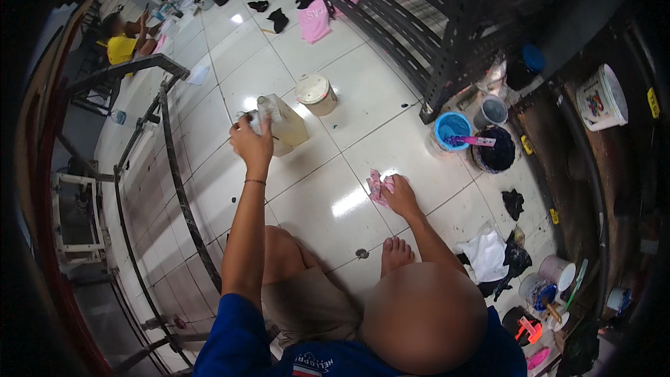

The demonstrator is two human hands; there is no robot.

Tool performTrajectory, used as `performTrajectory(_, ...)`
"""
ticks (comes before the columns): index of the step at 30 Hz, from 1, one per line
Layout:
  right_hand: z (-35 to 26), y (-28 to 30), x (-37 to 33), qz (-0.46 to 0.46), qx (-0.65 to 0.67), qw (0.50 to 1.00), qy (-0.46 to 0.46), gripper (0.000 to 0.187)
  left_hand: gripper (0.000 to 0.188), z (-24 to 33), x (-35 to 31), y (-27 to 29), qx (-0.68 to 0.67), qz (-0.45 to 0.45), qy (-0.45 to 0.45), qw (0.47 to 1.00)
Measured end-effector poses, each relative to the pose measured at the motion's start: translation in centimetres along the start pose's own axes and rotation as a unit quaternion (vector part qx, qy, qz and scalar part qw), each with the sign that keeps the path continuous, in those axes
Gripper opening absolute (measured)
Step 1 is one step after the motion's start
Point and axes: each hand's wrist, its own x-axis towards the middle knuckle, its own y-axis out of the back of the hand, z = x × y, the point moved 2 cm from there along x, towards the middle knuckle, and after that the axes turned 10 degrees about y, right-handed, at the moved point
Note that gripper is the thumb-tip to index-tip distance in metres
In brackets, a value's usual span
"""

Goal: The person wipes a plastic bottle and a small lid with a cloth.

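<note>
While your left hand (252, 141) closes round the top of the boxy, translucent plastic jerrycan (292, 126), a firm wrist balances its weight best; whether its base rests fully on the glossy white floor tiles (307, 199), I cannot tell; your right hand (403, 197) clamps a crumpled pink cloth (377, 187), best bunched snugly under your fingers; around you stand a black metal frame (172, 157) at left, a round cream tub (317, 101) just beyond the jerrycan, and a round blue-rimmed bucket (437, 129) at right.

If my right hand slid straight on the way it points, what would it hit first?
Past the pink cloth in your right hand, probably the white tub; depth is hard to judge.
</note>
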Motion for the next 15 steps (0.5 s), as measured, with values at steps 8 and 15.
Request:
performTrajectory(8, 0.2, 1.1, -0.3, 0.018, 0.005, 1.0, 0.017, 0.036, 0.044, 1.3, 0.5, -3.5, 0.095, -0.075, 0.125, 0.985)
performTrajectory(15, -1.2, -0.5, 0.2, -0.016, 0.002, 1.0, -0.008, 0.039, 0.029, -11.6, 8.0, -1.2, -0.254, -0.201, 0.22, 0.92)
